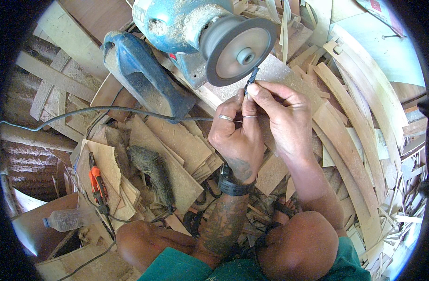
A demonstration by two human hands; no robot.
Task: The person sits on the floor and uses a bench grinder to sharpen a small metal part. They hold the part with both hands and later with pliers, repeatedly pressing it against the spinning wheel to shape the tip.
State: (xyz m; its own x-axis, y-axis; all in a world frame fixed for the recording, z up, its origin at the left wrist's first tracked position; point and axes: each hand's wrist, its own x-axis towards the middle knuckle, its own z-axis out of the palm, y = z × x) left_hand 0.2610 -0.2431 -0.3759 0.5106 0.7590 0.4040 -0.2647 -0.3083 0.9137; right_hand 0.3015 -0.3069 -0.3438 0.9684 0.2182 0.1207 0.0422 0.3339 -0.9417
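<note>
A dark, fluted drill bit (254, 76) is pinched between the fingertips of both my hands, its upper end pointing at the wheel. My left hand (236, 129), with rings and a black wristwatch, grips the lower end, its fingers curled. Beside it, my right hand (288, 108) holds the bit between thumb and forefinger. Just beyond my fingers is the grey grinding wheel (228, 56) of a dusty blue bench grinder (179, 25). The bit's tip is right at the wheel's lower rim; whether they touch I cannot tell.
A blue machine part (139, 70) stands left of the grinder, with a dark cable (144, 111) crossing below. Pliers with orange handles (98, 182), a dusty power tool (151, 172) and a plastic bottle (73, 218) lie lower left. Curved wooden pieces (348, 164) are heaped at right.
</note>
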